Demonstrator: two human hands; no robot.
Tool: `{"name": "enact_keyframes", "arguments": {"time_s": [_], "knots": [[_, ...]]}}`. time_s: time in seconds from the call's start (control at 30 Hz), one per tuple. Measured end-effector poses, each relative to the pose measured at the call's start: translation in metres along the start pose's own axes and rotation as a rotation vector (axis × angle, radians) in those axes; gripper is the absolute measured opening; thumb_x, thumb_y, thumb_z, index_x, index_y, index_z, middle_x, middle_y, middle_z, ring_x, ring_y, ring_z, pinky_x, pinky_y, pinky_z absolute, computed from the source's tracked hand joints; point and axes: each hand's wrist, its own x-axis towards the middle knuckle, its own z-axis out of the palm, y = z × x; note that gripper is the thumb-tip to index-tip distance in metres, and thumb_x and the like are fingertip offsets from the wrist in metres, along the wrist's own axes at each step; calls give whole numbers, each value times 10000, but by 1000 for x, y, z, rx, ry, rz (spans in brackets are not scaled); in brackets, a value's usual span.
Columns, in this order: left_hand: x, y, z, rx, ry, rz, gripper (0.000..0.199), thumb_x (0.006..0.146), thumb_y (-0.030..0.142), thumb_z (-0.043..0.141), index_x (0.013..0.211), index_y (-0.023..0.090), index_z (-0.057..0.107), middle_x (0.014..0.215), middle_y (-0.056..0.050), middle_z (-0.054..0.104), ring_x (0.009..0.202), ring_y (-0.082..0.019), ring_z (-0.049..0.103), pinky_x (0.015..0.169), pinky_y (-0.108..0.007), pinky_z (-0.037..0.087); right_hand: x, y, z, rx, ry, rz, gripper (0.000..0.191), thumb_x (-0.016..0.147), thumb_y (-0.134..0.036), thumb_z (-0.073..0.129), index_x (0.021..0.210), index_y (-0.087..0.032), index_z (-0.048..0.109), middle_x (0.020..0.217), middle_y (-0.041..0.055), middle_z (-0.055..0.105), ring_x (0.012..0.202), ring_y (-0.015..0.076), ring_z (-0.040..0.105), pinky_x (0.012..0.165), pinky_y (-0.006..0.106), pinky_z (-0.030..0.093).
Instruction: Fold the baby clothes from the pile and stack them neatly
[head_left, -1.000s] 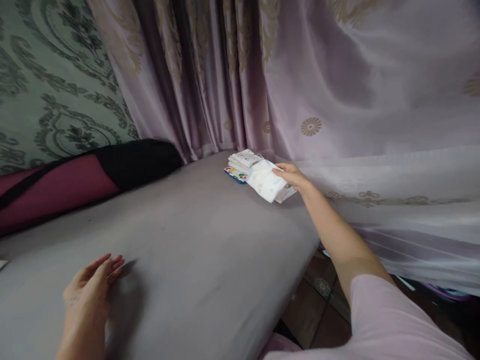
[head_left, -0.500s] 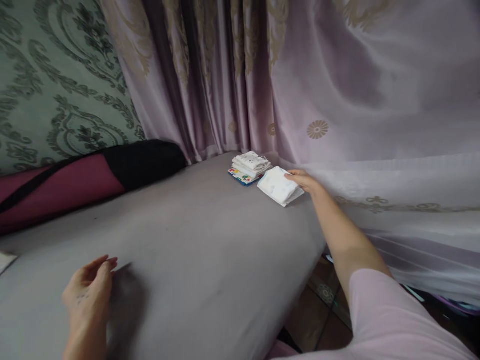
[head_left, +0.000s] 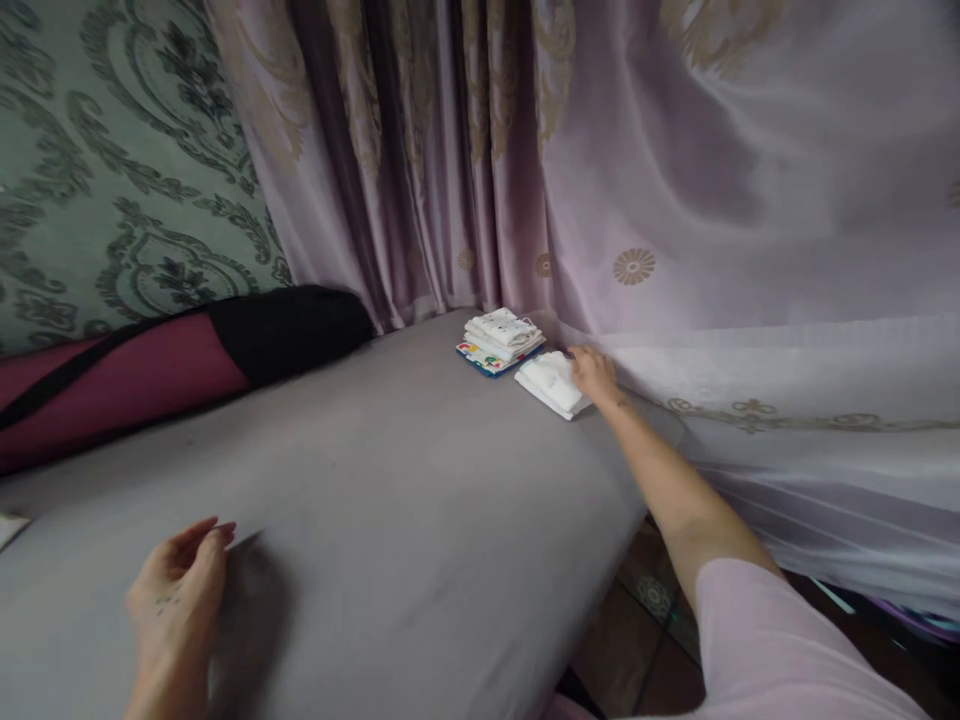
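A: And here we are, right hand (head_left: 596, 377) over at the right end of that white folded cloth (head_left: 550, 380), which lies on the grey-covered bed (head_left: 360, 520) near the curtain (head_left: 675, 150)!

B: Any lettering to call?

A: Small dark marks (head_left: 168, 603) on the back of the left hand (head_left: 178, 585), too tiny to read; on the stack (head_left: 501, 338), coloured shapes, too small to make out.

B: Give me the count!

A: Two hands, one white folded cloth, one stack just beside it, one maroon-and-black bag (head_left: 172, 365) along the wall. Layers in the stack? They blur together, but there's a speckled piece on top and a multicoloured one with a blue edge at the bottom.

B: And the fingers?

A: On the right they bend over the cloth's end, thumb hidden, so I can't tell whether they're clamped. On the left they curl loosely above the bed, holding nothing; whether thumb and fingertips meet, I can't say.

B: What's changed?

A: Half a second ago the white cloth's right end stood puffed up in the right hand; now it's lying flatter. A full second back it overlapped the stack in our view! The left hand has barely shifted.
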Motion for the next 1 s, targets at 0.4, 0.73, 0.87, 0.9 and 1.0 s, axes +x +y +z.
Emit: {"name": "enact_keyframes", "arguments": {"time_s": [0.4, 0.73, 0.87, 0.9, 1.0], "knots": [[9, -12, -2, -17, -27, -36, 469, 608, 404, 626, 1032, 204, 628, 901, -71, 689, 1043, -312, 639, 937, -422, 467, -8, -36, 13, -64, -430, 11, 696, 947, -635, 137, 1527, -269, 256, 1615, 45, 161, 1479, 315, 63, 1113, 676, 110], [-1, 4, -1, -25, -31, -76, 373, 582, 367, 620, 919, 208, 602, 749, -21, 646, 1000, -274, 654, 982, -412, 456, -4, -26, 29, -97, -420, 34, 734, 924, -674, 99, 1536, -290, 228, 1622, 44, 122, 1479, 325, 39, 1102, 694, 91], [-4, 9, -1, 7, -29, -71, 360, 592, 367, 621, 913, 204, 601, 772, -27, 651, 1013, -270, 648, 970, -399, 462, -4, -28, 30, -115, -407, 52, 714, 930, -659, 125, 1534, -293, 228, 1622, 45, 123, 1480, 316, 46, 1097, 701, 86], [-4, 8, -1, 10, -28, -61, 353, 590, 365, 626, 902, 202, 599, 770, -27, 651, 1005, -268, 649, 958, -394, 469, -4, -29, 28, -118, -418, 54, 714, 930, -659, 134, 1535, -290, 225, 1622, 50, 121, 1479, 316, 46, 1098, 698, 88], [-1, 4, 1, 7, -16, -49, 321, 589, 350, 641, 865, 196, 589, 717, -17, 638, 954, -263, 660, 915, -385, 492, -2, -34, 20, -125, -467, 46, 720, 934, -653, 158, 1538, -268, 223, 1622, 67, 116, 1477, 330, 45, 1099, 694, 73]]}}
